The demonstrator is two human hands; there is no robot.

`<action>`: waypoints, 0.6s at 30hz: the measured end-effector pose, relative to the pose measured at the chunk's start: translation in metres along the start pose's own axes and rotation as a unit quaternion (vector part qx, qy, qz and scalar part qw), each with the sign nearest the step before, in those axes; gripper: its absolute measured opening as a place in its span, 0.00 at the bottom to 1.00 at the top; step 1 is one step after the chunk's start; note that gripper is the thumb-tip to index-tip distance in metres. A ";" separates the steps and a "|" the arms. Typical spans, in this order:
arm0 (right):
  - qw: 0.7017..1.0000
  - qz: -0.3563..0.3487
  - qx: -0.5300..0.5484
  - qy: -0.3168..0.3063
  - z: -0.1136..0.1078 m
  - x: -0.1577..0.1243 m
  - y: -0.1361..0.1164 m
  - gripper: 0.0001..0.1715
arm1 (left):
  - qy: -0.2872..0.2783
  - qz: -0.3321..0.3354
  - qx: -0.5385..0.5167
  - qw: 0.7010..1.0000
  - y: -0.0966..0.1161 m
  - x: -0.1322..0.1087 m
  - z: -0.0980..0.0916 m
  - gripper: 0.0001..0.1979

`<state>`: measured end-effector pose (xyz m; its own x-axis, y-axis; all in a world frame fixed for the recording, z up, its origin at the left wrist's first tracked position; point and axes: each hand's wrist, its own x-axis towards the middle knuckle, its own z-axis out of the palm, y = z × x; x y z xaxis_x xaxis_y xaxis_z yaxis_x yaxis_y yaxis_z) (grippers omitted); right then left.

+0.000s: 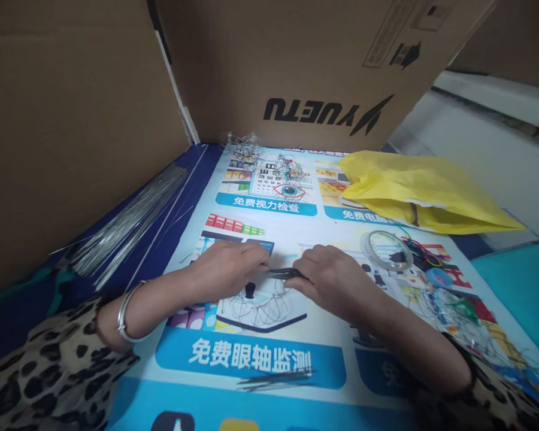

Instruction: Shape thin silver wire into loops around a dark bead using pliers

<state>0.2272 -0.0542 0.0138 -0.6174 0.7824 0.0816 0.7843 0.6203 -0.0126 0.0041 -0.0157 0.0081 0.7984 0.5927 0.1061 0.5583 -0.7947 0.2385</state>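
At the near side, a small bunch of dark thin wires (276,381) lies on the printed sheet (184,389). Farther in, a ring of fine wire loops (263,311) sits at the middle of the sheet, just below the hands. The right hand (330,278) has its fingers clamped on dark pliers (288,273), whose tips point left toward the left hand (233,269). The left hand's fingers are drawn together beside those tips; I cannot tell what is between them. To the right lie a tangle of wire (458,320), coloured cords (426,254) and a clear roll (367,251); to the left, a bundle of straight silver wires (130,221). Farther away are a yellow bag (399,176) on the right and more wire loops (290,167), before an upright cardboard panel (233,72).
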 end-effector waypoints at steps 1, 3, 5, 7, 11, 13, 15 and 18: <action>1.000 -0.003 -0.003 0.000 0.001 0.000 0.000 0.19 | -0.005 -0.009 -0.003 1.000 0.000 -0.001 0.002 0.06; 1.000 -0.010 -0.008 0.004 0.002 0.000 -0.001 0.19 | -0.014 -0.025 -0.010 1.000 -0.001 -0.001 0.005 0.07; 1.000 -0.017 -0.014 0.008 0.002 -0.001 -0.001 0.18 | -0.021 -0.034 -0.011 0.999 -0.002 -0.002 0.009 0.07; 1.000 -0.022 -0.019 0.011 0.002 -0.001 -0.002 0.18 | -0.028 -0.035 -0.002 0.999 -0.002 -0.002 0.011 0.07; 1.000 -0.021 -0.023 0.000 -0.001 0.000 -0.004 0.18 | -0.018 -0.013 0.032 0.999 -0.003 -0.002 0.015 0.07; 0.999 -0.016 -0.026 -0.009 -0.002 0.000 -0.005 0.18 | -0.010 0.005 0.046 0.999 -0.004 -0.002 0.016 0.08; 0.999 -0.010 -0.033 -0.015 -0.004 0.001 -0.007 0.18 | -0.009 0.015 0.051 0.999 -0.004 -0.002 0.016 0.09; 0.999 -0.004 -0.038 -0.032 -0.007 0.004 -0.007 0.19 | -0.014 0.022 0.049 0.998 -0.003 -0.001 0.016 0.09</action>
<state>0.2198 -0.0559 0.0216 -0.6248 0.7805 0.0184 0.7798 0.6228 0.0638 0.0048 -0.0159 -0.0082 0.8273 0.5549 0.0871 0.5417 -0.8292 0.1376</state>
